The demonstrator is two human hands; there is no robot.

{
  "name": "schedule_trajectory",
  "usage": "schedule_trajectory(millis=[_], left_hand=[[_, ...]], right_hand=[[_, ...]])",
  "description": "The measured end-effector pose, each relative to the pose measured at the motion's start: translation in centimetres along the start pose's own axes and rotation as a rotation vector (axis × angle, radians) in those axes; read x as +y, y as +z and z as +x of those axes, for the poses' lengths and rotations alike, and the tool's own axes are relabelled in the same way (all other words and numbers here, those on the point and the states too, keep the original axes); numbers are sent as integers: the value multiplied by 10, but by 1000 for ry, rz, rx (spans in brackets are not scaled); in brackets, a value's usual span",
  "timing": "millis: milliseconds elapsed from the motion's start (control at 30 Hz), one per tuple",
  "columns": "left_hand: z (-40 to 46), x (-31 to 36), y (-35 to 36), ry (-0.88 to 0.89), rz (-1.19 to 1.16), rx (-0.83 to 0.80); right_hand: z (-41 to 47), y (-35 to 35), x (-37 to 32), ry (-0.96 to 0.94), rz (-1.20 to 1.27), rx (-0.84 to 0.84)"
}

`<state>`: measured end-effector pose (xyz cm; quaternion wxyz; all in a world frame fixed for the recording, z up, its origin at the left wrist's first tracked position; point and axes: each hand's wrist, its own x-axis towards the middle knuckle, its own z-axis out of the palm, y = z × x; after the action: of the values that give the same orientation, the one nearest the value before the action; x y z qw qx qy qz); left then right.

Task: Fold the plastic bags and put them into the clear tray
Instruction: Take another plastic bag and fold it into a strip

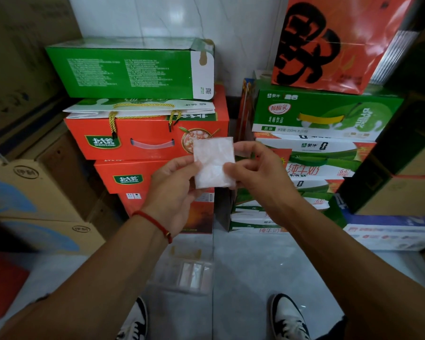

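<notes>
I hold a folded white plastic bag (212, 160), a small flat rectangle, upright in front of me at chest height. My left hand (173, 190) pinches its left edge and my right hand (258, 173) pinches its right edge near the bottom. The clear tray (167, 273) lies on the grey floor below my hands, between my arms. Folded white bags (193, 274) lie in its right half.
Stacked red and green gift cartons (147, 141) stand against the wall ahead, with more green cartons (322, 114) and an orange bag (334, 42) to the right. Brown cardboard boxes (32, 187) line the left. My two shoes (287, 317) stand on the floor near the tray.
</notes>
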<state>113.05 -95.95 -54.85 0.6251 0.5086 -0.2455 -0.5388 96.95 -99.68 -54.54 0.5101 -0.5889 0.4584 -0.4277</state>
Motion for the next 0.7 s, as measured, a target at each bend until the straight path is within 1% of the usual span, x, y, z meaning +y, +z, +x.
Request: schedule_trajectory(millis=[100, 233, 400, 500, 600, 700], left_hand=[[-2, 0, 2, 21, -43, 22], [-2, -1, 2, 41, -35, 49], [-3, -2, 5, 83, -48, -10], [-1, -5, 3, 219, 44, -20], [-3, -4, -1, 401, 209, -91], [-7, -1, -1, 469, 277, -119]], right_hand=[[-2, 4, 1, -71, -17, 41], [-3, 6, 2, -171, -35, 40], [-1, 6, 4, -251, -85, 60], [-1, 6, 6, -271, -119, 70], [-1, 5, 5, -278, -97, 83], [-1, 3, 3, -264, -88, 73]])
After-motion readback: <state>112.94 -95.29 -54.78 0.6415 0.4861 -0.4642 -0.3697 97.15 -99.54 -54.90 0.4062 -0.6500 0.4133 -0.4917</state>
